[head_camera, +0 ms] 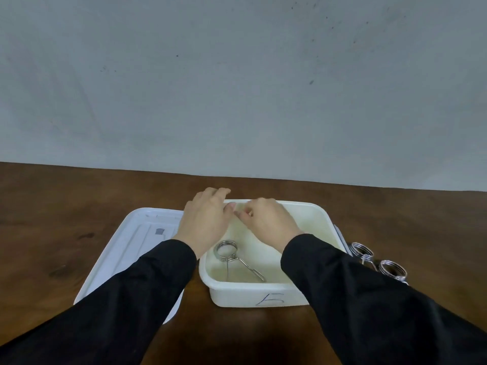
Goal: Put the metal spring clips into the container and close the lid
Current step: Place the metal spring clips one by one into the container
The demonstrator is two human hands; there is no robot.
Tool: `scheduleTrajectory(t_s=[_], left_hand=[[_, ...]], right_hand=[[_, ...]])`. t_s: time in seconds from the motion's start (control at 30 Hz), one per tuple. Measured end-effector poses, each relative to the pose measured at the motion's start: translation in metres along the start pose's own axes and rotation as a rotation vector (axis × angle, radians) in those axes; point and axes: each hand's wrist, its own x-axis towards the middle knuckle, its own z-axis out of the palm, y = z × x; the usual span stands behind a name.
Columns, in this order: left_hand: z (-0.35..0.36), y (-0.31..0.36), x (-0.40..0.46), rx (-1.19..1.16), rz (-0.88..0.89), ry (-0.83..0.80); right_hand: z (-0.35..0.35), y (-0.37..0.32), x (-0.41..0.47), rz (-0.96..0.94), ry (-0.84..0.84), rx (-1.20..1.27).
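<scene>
A white rectangular container [253, 292] stands open on the wooden table, with a handwritten mark on its front wall. One metal spring clip [232, 255] lies inside near the front left corner. Two more spring clips [362, 250] [392, 270] lie on the table just right of the container. The white lid [131, 248] lies flat to the left, partly under my left sleeve. My left hand [207, 222] rests over the container's far left rim, palm down. My right hand [266, 219] hovers over the container's inside, fingers curled. Whether either hand holds anything is hidden.
A brown wooden table [79, 201] runs up to a plain grey wall [237, 88] behind. My black sleeves [369, 299] cover the container's right front corner and part of the lid.
</scene>
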Motion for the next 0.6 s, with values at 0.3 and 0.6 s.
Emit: scheduleTrajectory(t_s=[0.3, 0.6], left_hand=[[0.02, 0.091, -0.003, 0.05, 0.293, -0.163], [0.052, 0.18, -0.024, 0.024, 0.523, -0.273]], right_hand=[[-0.08, 0.155, -0.048, 0.367, 0.296, 0.048], [-0.082, 0.269, -0.122, 0.69, -0.129, -0.084]])
